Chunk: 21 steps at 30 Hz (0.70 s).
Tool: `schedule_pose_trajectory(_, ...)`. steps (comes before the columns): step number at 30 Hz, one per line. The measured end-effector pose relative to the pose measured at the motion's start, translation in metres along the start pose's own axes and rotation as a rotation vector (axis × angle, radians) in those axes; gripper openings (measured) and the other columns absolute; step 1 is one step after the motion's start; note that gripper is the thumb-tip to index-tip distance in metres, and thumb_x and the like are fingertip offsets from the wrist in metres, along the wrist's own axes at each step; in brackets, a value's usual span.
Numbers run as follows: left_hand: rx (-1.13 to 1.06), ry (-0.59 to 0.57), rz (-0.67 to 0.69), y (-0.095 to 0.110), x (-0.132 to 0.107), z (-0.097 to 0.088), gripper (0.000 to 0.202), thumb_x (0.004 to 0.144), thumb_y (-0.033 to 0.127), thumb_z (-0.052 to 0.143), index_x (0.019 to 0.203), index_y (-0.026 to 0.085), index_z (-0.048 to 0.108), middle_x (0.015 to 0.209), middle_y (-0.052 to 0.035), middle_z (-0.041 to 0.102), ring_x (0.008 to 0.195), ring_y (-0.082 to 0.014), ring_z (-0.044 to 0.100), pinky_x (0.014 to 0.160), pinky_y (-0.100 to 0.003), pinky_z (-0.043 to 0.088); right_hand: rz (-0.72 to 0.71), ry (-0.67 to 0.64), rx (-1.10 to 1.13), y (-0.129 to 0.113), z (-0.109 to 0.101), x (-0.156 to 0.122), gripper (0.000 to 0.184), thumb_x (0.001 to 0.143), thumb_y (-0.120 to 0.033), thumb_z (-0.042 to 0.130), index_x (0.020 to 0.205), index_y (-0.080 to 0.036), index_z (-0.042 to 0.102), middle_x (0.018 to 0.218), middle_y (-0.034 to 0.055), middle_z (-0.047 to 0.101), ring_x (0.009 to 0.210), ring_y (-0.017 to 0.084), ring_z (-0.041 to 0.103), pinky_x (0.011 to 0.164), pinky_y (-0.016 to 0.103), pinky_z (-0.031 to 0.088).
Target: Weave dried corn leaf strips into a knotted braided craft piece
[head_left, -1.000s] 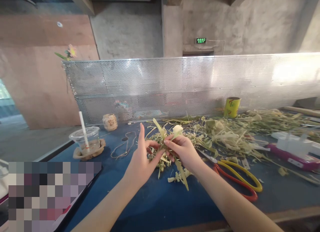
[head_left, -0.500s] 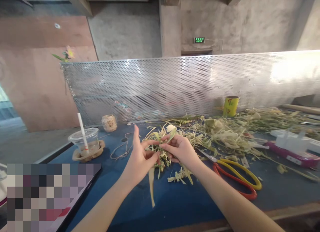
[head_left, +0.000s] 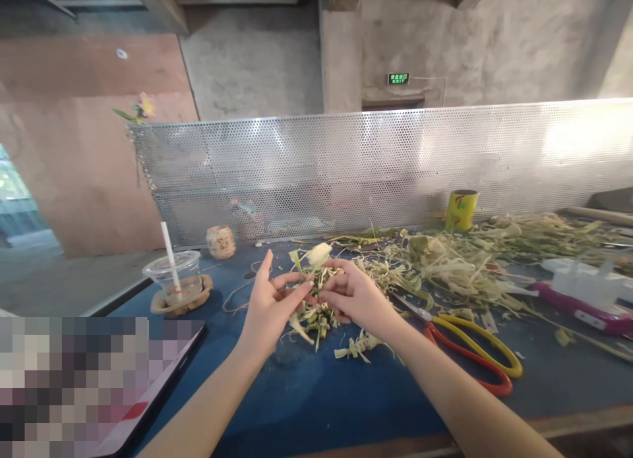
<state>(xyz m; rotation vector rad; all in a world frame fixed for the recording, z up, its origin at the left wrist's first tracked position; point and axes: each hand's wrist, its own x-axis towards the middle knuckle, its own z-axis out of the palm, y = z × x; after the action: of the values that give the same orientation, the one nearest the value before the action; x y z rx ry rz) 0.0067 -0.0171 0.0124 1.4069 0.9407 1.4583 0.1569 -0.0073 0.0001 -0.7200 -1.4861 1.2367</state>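
Observation:
My left hand (head_left: 274,301) pinches with thumb and index finger on a pale green-white plant piece (head_left: 319,254), with its other fingers partly raised. My right hand (head_left: 357,294) is closed in a pinch against the same piece, close to the left fingertips. The fingers hide its lower part. Below and behind both hands lies a pile of dry plant scraps (head_left: 324,317). A short frayed husk-like scrap (head_left: 359,346) lies just below my right hand. To the right rest scissors (head_left: 426,315) with one yellow and one red handle.
At left stand a lidded plastic cup (head_left: 185,273) with a straw in a cardboard holder, a blurred screen (head_left: 163,372) and a small pale jar (head_left: 221,242). Dry leaves (head_left: 445,263), a yellow tube (head_left: 461,211) and a purple-white device (head_left: 583,310) lie right. Perforated metal panel (head_left: 297,161) bounds the back.
The pale piece now stands further left above my fingers. The long strip that hung below my left hand no longer hangs down there. The view has shifted slightly.

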Motion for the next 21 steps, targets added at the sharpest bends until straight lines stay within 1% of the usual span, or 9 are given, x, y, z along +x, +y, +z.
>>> schedule_pose_trajectory(2, -0.022, 0.003, 0.021, 0.001, 0.0, 0.001, 0.099, 0.066, 0.019, 0.069, 0.139, 0.022, 0.001, 0.077, -0.0006, 0.063, 0.054, -0.011, 0.058, 0.052, -0.024, 0.046, -0.023, -0.014, -0.034, 0.002, -0.001, 0.001, 0.041, 0.069, -0.019, 0.062, 0.104, -0.021, 0.041, 0.059, -0.0082, 0.052, 0.037, 0.005, 0.043, 0.033, 0.016, 0.035)
schedule_pose_trajectory(5, -0.069, 0.011, 0.032, 0.004, 0.001, 0.002, 0.102, 0.066, 0.016, 0.068, 0.139, 0.017, -0.004, 0.062, 0.0043, 0.059, 0.049, -0.0081, 0.053, 0.052, -0.022, 0.045, -0.073, -0.043, -0.064, 0.002, -0.005, 0.002, 0.041, 0.069, -0.017, 0.062, 0.105, -0.021, 0.043, 0.056, -0.0094, 0.049, 0.039, 0.005, 0.046, 0.038, 0.018, 0.039)
schedule_pose_trajectory(9, -0.083, 0.055, 0.028, 0.004, 0.004, 0.002, 0.107, 0.065, 0.013, 0.068, 0.137, 0.011, -0.01, 0.058, 0.0035, 0.061, 0.047, -0.0075, 0.05, 0.05, -0.021, 0.043, -0.063, -0.07, -0.119, -0.002, -0.011, 0.001, 0.041, 0.071, -0.018, 0.062, 0.107, -0.02, 0.045, 0.058, -0.0073, 0.052, 0.043, 0.007, 0.049, 0.044, 0.021, 0.042)
schedule_pose_trajectory(11, -0.084, 0.033, 0.002, 0.002, 0.004, 0.0, 0.108, 0.065, 0.013, 0.069, 0.137, 0.011, -0.011, 0.056, 0.0038, 0.061, 0.049, -0.0089, 0.053, 0.051, -0.021, 0.044, -0.064, -0.083, -0.171, -0.002, -0.013, 0.001, 0.036, 0.073, -0.022, 0.06, 0.107, -0.02, 0.048, 0.063, -0.0039, 0.056, 0.052, 0.01, 0.055, 0.053, 0.025, 0.045)
schedule_pose_trajectory(13, -0.106, -0.015, -0.066, -0.001, 0.004, 0.0, 0.105, 0.067, 0.016, 0.068, 0.137, 0.012, -0.011, 0.06, 0.0017, 0.062, 0.053, -0.011, 0.056, 0.053, -0.023, 0.046, -0.097, -0.064, -0.24, -0.002, -0.014, 0.002, 0.028, 0.075, -0.028, 0.058, 0.102, -0.02, 0.054, 0.071, 0.0001, 0.06, 0.064, 0.012, 0.057, 0.061, 0.028, 0.046)
schedule_pose_trajectory(15, -0.136, -0.06, -0.131, -0.004, 0.003, 0.001, 0.099, 0.072, 0.02, 0.064, 0.138, 0.012, -0.01, 0.064, -0.0008, 0.064, 0.055, -0.0126, 0.058, 0.052, -0.024, 0.046, -0.144, -0.015, -0.27, 0.0, -0.013, 0.003, 0.022, 0.075, -0.034, 0.058, 0.093, -0.02, 0.06, 0.076, 0.0018, 0.061, 0.069, 0.013, 0.057, 0.065, 0.029, 0.046)
schedule_pose_trajectory(17, -0.15, -0.103, -0.147, -0.006, 0.002, 0.003, 0.096, 0.074, 0.021, 0.063, 0.138, 0.012, -0.008, 0.063, -0.0007, 0.064, 0.053, -0.0122, 0.057, 0.05, -0.023, 0.044, -0.167, 0.009, -0.222, 0.002, -0.012, 0.005, 0.021, 0.073, -0.036, 0.06, 0.086, -0.02, 0.062, 0.073, 0.0014, 0.061, 0.067, 0.013, 0.057, 0.065, 0.03, 0.046)
schedule_pose_trajectory(19, -0.156, -0.138, -0.145, -0.007, 0.001, 0.005, 0.098, 0.072, 0.02, 0.065, 0.138, 0.013, -0.007, 0.063, 0.0001, 0.063, 0.052, -0.0112, 0.056, 0.049, -0.022, 0.043, -0.166, 0.005, -0.135, 0.003, -0.01, 0.006, 0.019, 0.069, -0.035, 0.064, 0.078, -0.019, 0.062, 0.07, 0.0008, 0.061, 0.066, 0.014, 0.057, 0.065, 0.03, 0.046)
schedule_pose_trajectory(21, -0.15, -0.153, -0.151, -0.009, 0.001, 0.006, 0.1, 0.07, 0.019, 0.067, 0.138, 0.013, -0.005, 0.064, 0.0, 0.063, 0.054, -0.0115, 0.057, 0.05, -0.022, 0.043, -0.143, 0.031, -0.078, 0.003, -0.009, 0.006, 0.016, 0.066, -0.034, 0.066, 0.068, -0.018, 0.061, 0.065, -0.0004, 0.06, 0.062, 0.013, 0.056, 0.063, 0.028, 0.046)
